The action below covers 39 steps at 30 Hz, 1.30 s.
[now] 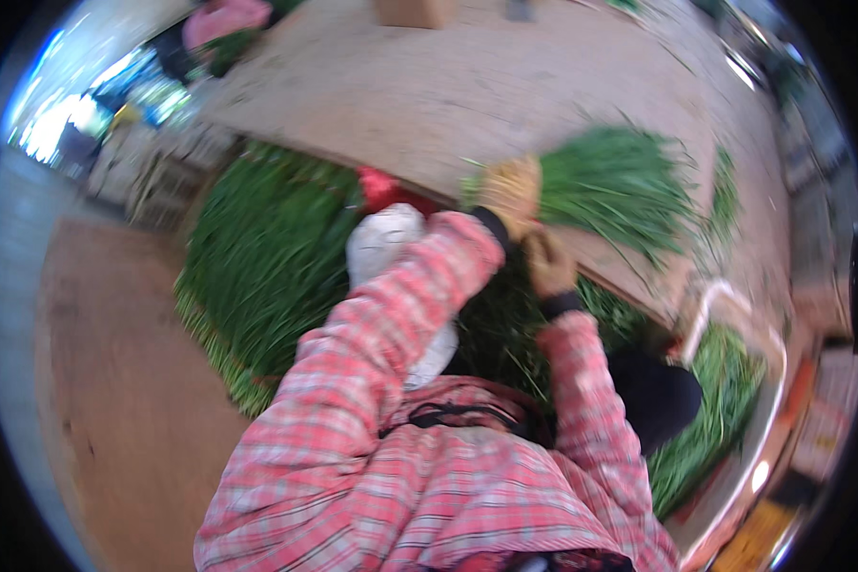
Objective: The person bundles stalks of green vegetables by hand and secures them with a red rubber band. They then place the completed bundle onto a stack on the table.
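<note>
A bunch of long green chives (612, 186) lies on the wooden table, leaf tips fanned to the right. My left hand (512, 194) is wrapped round its stalk end, with a few short ends showing past the fingers on the left. Just below, at the table's near edge, my right hand (548, 264) is close to my left wrist, its fingers curled and pressed together; whatever they hold is hidden. A large heap of chives (272, 248) lies to the left of my arms. Loose darker greens (500, 329) lie below my hands, partly covered by my sleeves.
The wooden table (419, 105) stretches ahead, with a cardboard box (415, 11) at its far edge. Stray chives (725, 195) lie at right. A white-rimmed tub (780, 372) of greens stands at lower right. A red thing (379, 188) shows by the near table edge; crates (162, 176) stand far left.
</note>
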Each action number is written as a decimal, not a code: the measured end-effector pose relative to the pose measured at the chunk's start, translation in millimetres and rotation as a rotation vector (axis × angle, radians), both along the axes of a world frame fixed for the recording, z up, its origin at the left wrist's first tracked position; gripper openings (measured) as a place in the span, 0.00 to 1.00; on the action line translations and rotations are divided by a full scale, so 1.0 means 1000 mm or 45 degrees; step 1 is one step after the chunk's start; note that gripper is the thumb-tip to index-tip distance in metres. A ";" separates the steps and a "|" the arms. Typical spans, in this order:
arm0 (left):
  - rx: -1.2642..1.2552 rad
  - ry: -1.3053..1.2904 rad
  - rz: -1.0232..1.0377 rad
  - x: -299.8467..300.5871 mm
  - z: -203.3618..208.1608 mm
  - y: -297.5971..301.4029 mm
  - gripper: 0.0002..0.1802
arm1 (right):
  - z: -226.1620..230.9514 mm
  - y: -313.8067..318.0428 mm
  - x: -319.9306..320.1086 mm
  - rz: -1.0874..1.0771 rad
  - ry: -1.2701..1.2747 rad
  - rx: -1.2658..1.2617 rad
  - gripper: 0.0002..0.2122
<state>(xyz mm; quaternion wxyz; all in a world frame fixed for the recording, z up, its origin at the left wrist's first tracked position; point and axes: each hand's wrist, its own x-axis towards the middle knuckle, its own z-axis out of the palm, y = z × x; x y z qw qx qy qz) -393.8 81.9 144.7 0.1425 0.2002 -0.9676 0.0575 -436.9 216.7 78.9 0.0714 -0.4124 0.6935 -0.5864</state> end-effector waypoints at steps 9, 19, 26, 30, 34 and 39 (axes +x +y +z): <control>0.512 -0.749 0.130 -0.018 0.045 -0.025 0.73 | 0.007 0.036 -0.016 0.079 -1.220 -0.246 0.10; -0.546 -0.044 -0.111 0.050 0.051 0.033 0.30 | 0.017 0.031 -0.022 0.652 -2.095 -0.654 0.25; -0.598 0.531 -0.174 0.095 0.115 0.044 0.30 | 0.036 0.043 0.007 0.562 -1.896 -0.846 0.25; 0.129 0.922 -0.352 0.165 0.128 0.093 0.40 | 0.073 0.026 0.036 0.825 -1.652 -1.072 0.24; 2.496 1.213 -0.298 0.184 0.042 0.089 0.38 | 0.048 0.013 0.047 1.019 -1.797 -1.151 0.24; 2.883 1.666 -0.345 0.178 0.062 0.071 0.41 | 0.007 0.024 0.055 0.720 -1.779 -0.521 0.21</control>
